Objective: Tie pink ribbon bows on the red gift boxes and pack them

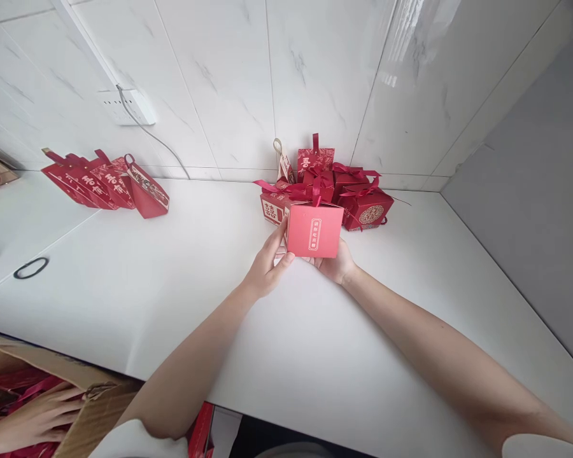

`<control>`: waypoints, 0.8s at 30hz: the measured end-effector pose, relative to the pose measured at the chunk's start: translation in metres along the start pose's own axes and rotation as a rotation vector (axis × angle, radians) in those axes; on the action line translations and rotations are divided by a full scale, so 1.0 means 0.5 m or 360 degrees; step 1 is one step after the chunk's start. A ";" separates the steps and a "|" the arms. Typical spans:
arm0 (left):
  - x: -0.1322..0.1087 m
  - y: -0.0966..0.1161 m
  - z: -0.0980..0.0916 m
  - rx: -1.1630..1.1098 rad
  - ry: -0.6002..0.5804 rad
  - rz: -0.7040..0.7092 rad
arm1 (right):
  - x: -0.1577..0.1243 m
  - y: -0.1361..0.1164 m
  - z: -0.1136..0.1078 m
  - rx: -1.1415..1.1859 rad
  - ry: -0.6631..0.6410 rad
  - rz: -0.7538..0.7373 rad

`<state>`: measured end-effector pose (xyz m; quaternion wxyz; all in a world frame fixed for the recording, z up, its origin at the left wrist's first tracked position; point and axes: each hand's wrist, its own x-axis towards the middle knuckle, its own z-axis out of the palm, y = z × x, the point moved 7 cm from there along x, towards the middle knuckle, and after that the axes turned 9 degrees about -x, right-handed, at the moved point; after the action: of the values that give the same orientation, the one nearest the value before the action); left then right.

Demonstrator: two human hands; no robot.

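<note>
A red gift box [327, 232] with gold lettering and a ribbon on top is held up over the white table between my two hands. My left hand [267, 264] grips its left side, thumb at the lower front corner. From below and the right, my right hand [337, 262] supports it, the fingers partly hidden behind the box. Just behind it stand more red ribbon-tied boxes, among them one with a round gold emblem [371, 215] at the right and one with a white double-happiness panel [272, 210] at the left.
Several red triangular boxes [107, 184] lean in a row at the back left. A black ring [31, 268] lies on the table [172, 280]. At lower left, another person's hand [42, 413] reaches into a cardboard carton [93, 413] of red items. A wall socket [127, 107] has a cable.
</note>
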<state>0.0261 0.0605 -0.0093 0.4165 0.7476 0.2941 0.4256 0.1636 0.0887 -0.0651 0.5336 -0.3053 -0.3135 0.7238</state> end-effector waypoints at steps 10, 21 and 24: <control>-0.003 -0.006 0.001 0.0089 -0.0013 -0.0087 | -0.001 -0.005 0.001 -0.0040 0.0002 -0.0009; -0.003 0.000 -0.001 0.0130 -0.0008 -0.0092 | -0.002 -0.008 0.004 -0.0054 0.0002 -0.0005; -0.003 -0.003 -0.001 0.0150 -0.0020 -0.0097 | -0.001 -0.007 0.002 -0.0061 -0.0007 -0.0009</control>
<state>0.0248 0.0600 -0.0110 0.3955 0.7596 0.3338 0.3939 0.1649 0.0889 -0.0616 0.5290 -0.3130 -0.3291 0.7169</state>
